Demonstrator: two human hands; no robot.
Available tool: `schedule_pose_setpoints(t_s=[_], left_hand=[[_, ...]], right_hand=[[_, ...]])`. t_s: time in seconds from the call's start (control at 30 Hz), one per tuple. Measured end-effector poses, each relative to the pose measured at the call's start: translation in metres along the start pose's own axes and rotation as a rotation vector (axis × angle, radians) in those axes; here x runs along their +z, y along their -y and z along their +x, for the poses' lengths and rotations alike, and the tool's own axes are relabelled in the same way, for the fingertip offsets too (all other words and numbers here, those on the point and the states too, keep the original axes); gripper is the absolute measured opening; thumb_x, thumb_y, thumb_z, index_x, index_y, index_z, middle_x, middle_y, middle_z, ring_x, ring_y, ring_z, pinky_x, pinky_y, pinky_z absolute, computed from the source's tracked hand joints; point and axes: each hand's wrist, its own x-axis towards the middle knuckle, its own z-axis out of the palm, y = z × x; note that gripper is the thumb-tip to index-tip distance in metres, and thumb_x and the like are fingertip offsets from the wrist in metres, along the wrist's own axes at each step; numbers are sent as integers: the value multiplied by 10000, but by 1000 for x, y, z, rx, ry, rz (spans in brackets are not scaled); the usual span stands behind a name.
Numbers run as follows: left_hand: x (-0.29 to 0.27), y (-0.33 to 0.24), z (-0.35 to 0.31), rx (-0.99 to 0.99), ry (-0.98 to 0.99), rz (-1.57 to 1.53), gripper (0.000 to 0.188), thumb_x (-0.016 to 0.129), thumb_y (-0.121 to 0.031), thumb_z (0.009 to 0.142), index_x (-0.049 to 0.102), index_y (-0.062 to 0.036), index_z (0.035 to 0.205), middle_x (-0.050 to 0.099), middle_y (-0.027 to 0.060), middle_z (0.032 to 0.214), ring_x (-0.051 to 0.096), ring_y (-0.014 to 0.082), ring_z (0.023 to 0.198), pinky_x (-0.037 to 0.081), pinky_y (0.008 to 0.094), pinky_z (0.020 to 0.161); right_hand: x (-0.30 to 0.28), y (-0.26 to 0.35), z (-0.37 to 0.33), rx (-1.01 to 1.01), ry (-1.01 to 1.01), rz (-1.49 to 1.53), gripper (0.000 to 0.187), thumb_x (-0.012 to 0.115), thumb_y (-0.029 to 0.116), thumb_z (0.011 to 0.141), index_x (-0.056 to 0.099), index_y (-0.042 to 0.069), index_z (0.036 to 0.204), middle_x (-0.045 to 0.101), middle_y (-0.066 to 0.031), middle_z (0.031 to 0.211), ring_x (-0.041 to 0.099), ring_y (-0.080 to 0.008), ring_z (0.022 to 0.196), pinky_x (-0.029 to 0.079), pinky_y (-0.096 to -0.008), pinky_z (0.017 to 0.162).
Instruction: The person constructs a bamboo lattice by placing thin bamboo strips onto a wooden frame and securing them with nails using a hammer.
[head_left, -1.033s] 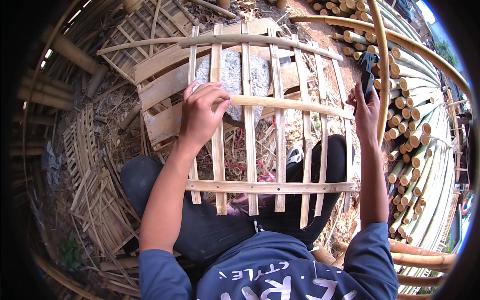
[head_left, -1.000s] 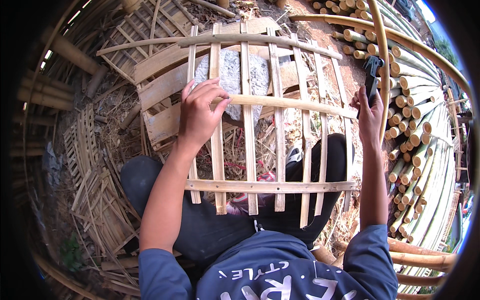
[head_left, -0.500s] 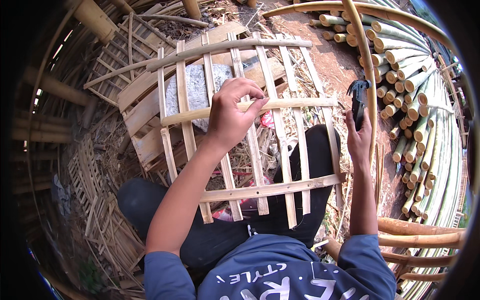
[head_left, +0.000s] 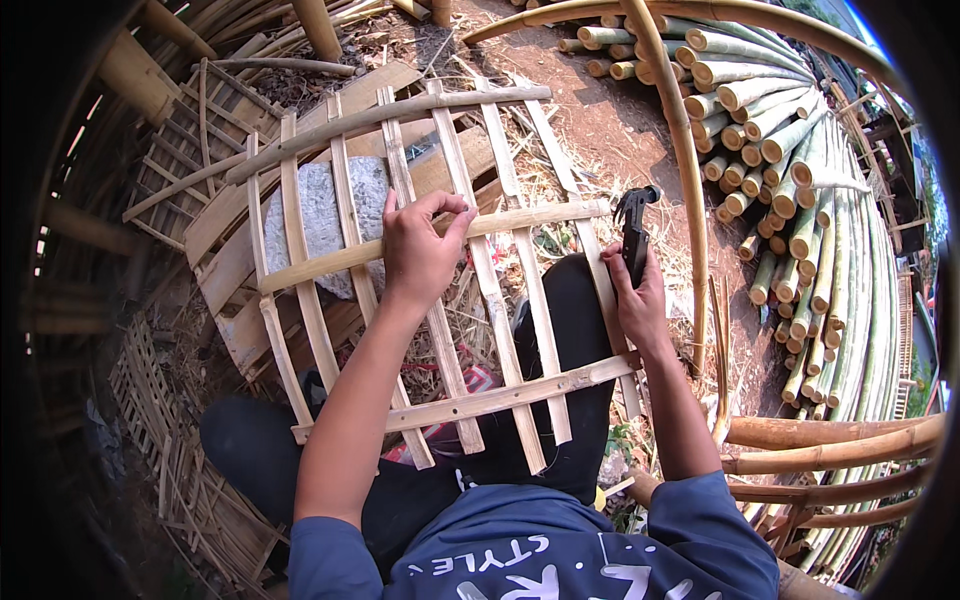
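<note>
Across my lap lies a lattice of split bamboo slats, with three crosspieces over several long slats. My left hand rests over the middle crosspiece, thumb and forefinger pinched near a slat crossing. Whatever is between those fingertips is too small to make out. My right hand grips a dark claw hammer, head up, just beyond the right end of that crosspiece. Beneath the far left part of the lattice sits a pale stone block.
Wooden planks surround the stone. Cut bamboo poles are stacked at the right, behind a curved upright pole. Bamboo rails stand near my right elbow. More slatted pieces lie at the left, and shavings litter the ground.
The whole view has shifted, so the lattice appears farther left and a little lower. My right hand has brought the hammer closer to the lattice. The left hand's pinch stays at the same crosspiece.
</note>
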Motion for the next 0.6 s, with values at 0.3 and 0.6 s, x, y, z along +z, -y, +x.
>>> schedule_pose_setpoints(t_s=[0.3, 0.6], left_hand=[[10, 8, -9, 56, -78, 12, 106, 761, -160, 856, 731, -62, 882, 747, 54, 810, 710, 243, 772, 312, 535, 1164], [7, 18, -16, 115, -51, 29, 64, 743, -158, 876, 715, -110, 909, 750, 24, 790, 726, 195, 748, 254, 534, 1179]], right_hand=[[8, -13, 1, 36, -21, -43, 236, 619, 246, 1018, 596, 31, 1112, 619, -21, 908, 556, -99, 833, 467, -281, 774], [9, -25, 4, 124, 75, 175, 325, 626, 228, 1017, 588, 26, 1268, 620, 15, 968, 561, -79, 880, 481, -268, 850]])
